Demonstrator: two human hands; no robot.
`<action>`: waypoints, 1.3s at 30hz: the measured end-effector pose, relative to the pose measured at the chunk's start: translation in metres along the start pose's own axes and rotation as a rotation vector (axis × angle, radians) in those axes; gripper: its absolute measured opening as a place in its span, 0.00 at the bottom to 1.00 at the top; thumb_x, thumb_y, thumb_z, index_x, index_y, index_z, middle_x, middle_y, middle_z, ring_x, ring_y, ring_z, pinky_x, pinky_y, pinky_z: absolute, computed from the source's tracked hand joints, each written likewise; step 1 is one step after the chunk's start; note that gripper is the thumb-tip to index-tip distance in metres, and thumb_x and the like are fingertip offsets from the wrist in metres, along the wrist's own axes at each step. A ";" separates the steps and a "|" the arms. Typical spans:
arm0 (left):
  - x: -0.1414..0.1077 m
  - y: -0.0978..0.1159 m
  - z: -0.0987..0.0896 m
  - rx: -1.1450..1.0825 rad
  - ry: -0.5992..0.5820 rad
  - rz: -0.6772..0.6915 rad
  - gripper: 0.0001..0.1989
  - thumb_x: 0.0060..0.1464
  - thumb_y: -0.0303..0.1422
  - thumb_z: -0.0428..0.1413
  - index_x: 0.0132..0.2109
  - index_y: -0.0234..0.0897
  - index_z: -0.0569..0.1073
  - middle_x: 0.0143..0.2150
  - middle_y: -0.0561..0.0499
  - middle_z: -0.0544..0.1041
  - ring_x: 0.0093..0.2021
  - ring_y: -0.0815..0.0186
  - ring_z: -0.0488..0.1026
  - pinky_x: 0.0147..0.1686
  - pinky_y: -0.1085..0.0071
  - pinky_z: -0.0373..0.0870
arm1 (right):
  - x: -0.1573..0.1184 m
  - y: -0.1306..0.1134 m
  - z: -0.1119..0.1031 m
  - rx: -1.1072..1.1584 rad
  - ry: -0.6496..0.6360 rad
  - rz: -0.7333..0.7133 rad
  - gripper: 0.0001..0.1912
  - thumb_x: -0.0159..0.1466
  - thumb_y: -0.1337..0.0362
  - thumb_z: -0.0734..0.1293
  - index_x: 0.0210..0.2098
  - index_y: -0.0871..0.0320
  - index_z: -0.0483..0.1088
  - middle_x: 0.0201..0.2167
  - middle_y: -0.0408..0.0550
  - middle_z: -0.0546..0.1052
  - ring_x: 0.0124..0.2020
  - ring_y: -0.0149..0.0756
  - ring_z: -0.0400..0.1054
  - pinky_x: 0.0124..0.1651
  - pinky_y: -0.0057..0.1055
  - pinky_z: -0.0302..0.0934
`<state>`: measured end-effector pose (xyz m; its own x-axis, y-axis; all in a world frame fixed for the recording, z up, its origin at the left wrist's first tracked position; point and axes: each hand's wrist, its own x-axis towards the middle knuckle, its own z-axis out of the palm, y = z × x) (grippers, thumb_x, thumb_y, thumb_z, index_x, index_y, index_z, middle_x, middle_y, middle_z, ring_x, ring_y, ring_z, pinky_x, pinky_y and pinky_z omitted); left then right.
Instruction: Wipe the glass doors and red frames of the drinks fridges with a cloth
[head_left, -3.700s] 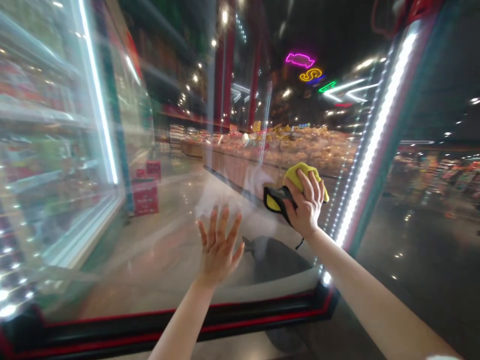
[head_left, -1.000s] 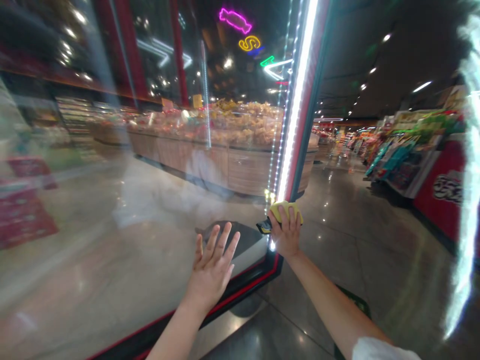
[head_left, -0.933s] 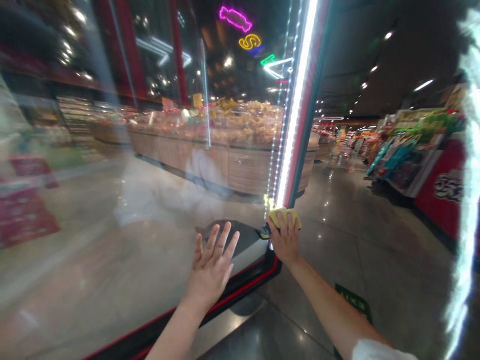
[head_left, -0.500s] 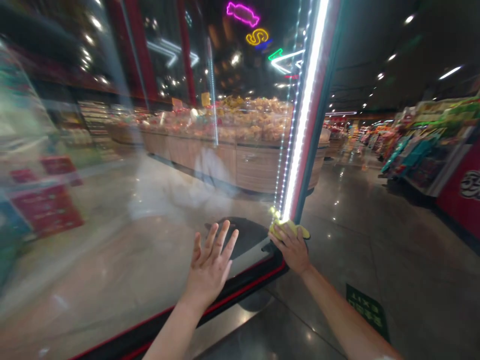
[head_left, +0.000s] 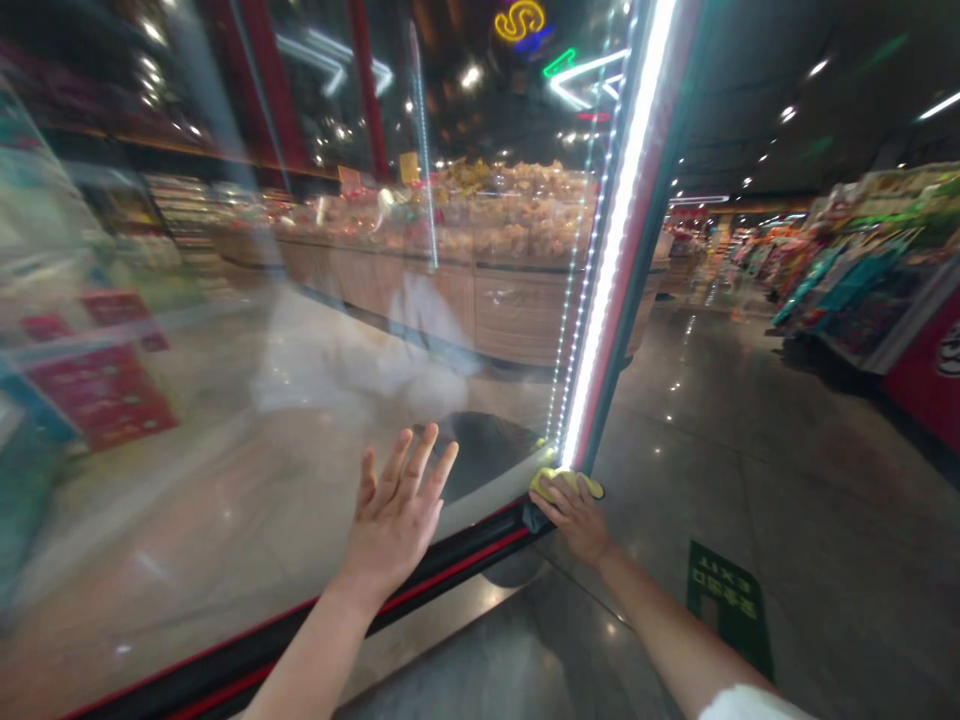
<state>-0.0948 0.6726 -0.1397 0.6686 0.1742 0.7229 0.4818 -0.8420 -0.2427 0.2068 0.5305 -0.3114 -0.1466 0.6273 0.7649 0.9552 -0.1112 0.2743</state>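
Note:
A large glass pane stands before me, with a black and red frame along its lower edge. My left hand is spread out at the glass, fingers apart and nothing in it; whether the palm presses on the pane I cannot tell. At the pane's lower right corner, my right hand holds a yellow cloth against the foot of the corner post. A bright white light strip runs up that post. The cloth's underside is hidden.
Through the glass show wooden display bins heaped with goods. Clothing racks line the aisle at right. A green exit sign is on the shiny floor. Neon signs glow above, and reflections blur the left side.
My right hand has slid down with the yellow cloth to the base of the post. The left hand has shifted slightly left and up in view. The view has tilted a little downward.

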 end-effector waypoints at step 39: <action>-0.045 -0.074 -0.019 0.167 0.192 0.035 0.43 0.59 0.41 0.62 0.75 0.50 0.50 0.78 0.50 0.42 0.78 0.56 0.36 0.74 0.44 0.27 | 0.187 -0.071 -0.033 0.258 0.340 0.353 0.40 0.68 0.54 0.59 0.75 0.60 0.44 0.75 0.60 0.50 0.76 0.63 0.37 0.71 0.69 0.39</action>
<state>-0.1716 0.7174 -0.1418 0.5746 0.0330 0.8177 0.5575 -0.7473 -0.3615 0.1033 0.6304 -0.1685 0.1605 0.2970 0.9413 0.9870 -0.0505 -0.1523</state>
